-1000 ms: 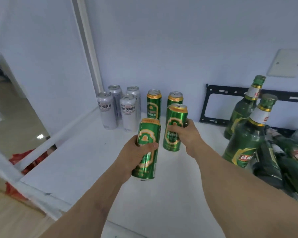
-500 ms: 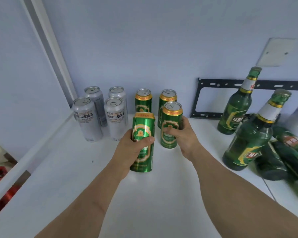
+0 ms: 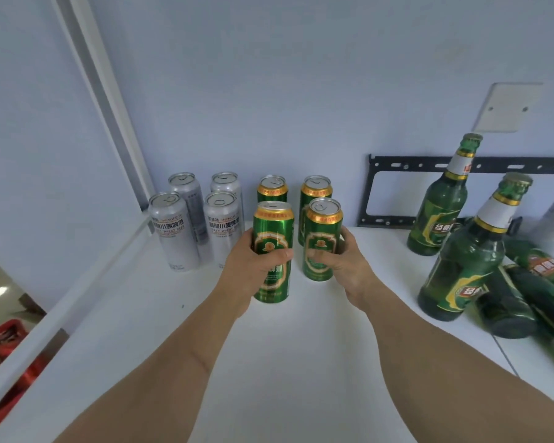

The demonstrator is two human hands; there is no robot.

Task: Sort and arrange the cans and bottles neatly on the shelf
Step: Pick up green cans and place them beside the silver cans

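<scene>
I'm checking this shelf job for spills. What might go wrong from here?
1. The left hand holds its green can close beside the silver cans; a nudge might topple one.
2. The right arm lies near the front upright bottle; pulling back carelessly might knock it onto the lying bottles.

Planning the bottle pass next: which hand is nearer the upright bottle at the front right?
Right. The right hand, gripping a green can, sits just left of the front bottle; the left hand is farther left.
</scene>
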